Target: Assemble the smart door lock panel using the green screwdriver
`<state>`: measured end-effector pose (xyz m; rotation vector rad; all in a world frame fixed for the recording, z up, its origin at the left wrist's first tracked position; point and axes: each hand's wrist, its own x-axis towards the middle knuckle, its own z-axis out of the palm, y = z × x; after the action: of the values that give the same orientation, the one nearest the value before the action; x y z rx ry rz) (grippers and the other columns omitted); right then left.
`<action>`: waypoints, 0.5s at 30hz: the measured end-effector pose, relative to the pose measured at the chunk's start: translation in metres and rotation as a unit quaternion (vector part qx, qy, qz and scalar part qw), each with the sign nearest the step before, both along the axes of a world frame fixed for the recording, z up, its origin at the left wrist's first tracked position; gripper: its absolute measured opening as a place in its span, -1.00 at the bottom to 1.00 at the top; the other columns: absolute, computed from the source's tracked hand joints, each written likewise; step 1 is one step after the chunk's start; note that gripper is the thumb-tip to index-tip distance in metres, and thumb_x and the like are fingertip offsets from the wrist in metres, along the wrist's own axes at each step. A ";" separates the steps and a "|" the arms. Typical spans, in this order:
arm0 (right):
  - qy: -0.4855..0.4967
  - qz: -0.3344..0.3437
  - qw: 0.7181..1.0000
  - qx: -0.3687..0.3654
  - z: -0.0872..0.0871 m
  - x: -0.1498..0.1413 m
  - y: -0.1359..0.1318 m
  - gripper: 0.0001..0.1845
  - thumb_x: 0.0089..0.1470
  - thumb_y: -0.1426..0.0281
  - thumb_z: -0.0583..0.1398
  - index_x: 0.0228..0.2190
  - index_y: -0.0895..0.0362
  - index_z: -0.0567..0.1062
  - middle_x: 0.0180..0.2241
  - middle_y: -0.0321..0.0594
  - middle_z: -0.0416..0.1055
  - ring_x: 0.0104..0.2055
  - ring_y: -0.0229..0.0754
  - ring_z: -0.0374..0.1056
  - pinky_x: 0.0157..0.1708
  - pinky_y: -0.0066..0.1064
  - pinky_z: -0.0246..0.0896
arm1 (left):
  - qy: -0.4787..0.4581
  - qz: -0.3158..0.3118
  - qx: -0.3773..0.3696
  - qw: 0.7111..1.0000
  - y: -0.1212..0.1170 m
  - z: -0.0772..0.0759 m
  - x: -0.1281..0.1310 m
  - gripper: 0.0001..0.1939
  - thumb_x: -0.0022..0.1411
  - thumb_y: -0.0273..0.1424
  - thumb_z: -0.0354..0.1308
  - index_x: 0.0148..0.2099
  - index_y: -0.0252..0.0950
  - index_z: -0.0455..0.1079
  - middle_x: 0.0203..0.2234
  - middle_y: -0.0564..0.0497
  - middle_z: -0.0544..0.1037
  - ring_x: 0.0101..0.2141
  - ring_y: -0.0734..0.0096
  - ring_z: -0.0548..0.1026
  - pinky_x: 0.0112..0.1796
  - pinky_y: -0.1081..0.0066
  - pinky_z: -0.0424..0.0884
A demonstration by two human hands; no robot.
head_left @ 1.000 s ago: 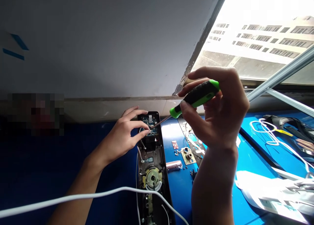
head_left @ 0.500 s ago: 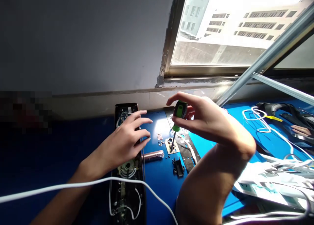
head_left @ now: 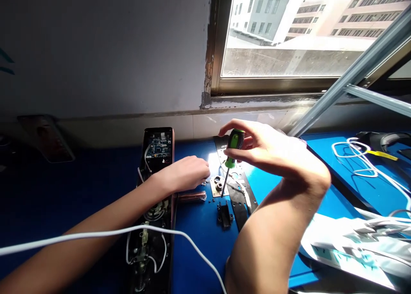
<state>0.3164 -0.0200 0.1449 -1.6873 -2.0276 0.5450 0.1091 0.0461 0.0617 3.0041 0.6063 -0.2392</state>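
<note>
My right hand point(head_left: 257, 146) grips a green-and-black screwdriver point(head_left: 235, 142) by its handle. The shaft points down, its tip by the edge of a small square metal plate point(head_left: 215, 192) with a round hub. My left hand point(head_left: 188, 174) reaches past the long black device housing point(head_left: 170, 242), its fingers curled together over small screws point(head_left: 205, 183) on the blue table. What the fingertips hold, if anything, is hidden. At the housing's far end sits a circuit board point(head_left: 159, 146). Beside the housing lies a copper-coloured cylinder point(head_left: 192, 197).
A black bracket point(head_left: 225, 217) and a perforated black panel with wires point(head_left: 242, 202) lie right of the housing. A white cable point(head_left: 105, 233) crosses in front of my left arm. White power strips and cords point(head_left: 349, 247) are at right, below a slanted metal bar point(head_left: 340, 82).
The screwdriver has left the circuit board and moved right, now pointing down by the metal plate. My left hand has moved from the board to the screws, its fingers closing. The view has shifted right.
</note>
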 end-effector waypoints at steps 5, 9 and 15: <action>0.008 0.007 1.000 0.003 0.001 0.000 0.001 -0.65 0.10 0.33 0.32 -0.04 0.00 0.56 -0.28 -0.31 0.62 -0.30 -0.17 0.52 -0.30 -0.37 0.33 | -0.012 -0.002 -0.010 1.000 0.002 -0.004 0.002 -0.72 0.30 -0.62 0.14 -0.43 -0.27 0.50 -0.37 -0.05 0.63 -0.34 0.22 0.58 -0.35 0.32 0.30; 0.009 0.012 1.000 0.005 0.004 -0.003 0.000 -0.67 0.12 0.36 0.32 -0.04 -0.01 0.56 -0.29 -0.32 0.63 -0.30 -0.17 0.54 -0.30 -0.37 0.35 | -0.043 0.010 -0.042 0.998 0.002 -0.007 0.001 -0.71 0.26 -0.63 0.16 -0.48 -0.27 0.48 -0.40 -0.03 0.62 -0.37 0.26 0.56 -0.32 0.33 0.34; 0.026 0.011 1.000 -0.008 0.003 -0.002 -0.001 -0.66 0.11 0.36 0.32 -0.04 -0.01 0.55 -0.32 -0.34 0.63 -0.33 -0.17 0.54 -0.35 -0.39 0.33 | -0.047 0.013 -0.044 0.998 0.001 -0.006 0.002 -0.71 0.26 -0.63 0.16 -0.47 -0.26 0.52 -0.39 -0.05 0.63 -0.36 0.27 0.58 -0.28 0.34 0.38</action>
<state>0.3147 -0.0211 0.1475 -1.6458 -2.0127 0.6081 0.1107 0.0473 0.0555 2.9015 0.6074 -0.1189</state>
